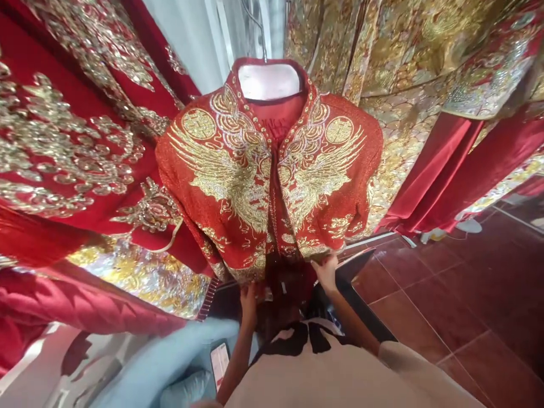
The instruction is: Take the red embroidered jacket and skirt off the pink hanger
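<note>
A red jacket (357,144) with gold and silver bird embroidery hangs in front of me on a hanger (264,41). Its stand collar is beaded, and the front parts down the middle. My left hand (248,300) pinches the bottom hem on the left side of the opening. On the other side, my right hand (326,273) grips the lower front corner, thumb along the edge. The hem fabric between the fingers is mostly hidden.
Red garments with silver beading (38,130) hang close on the left. Gold brocade (399,51) and a red velvet drape (437,164) are at the right. Below left lies a phone (220,365) near light blue cloth (170,351). Dark red floor tiles (442,300) show at right.
</note>
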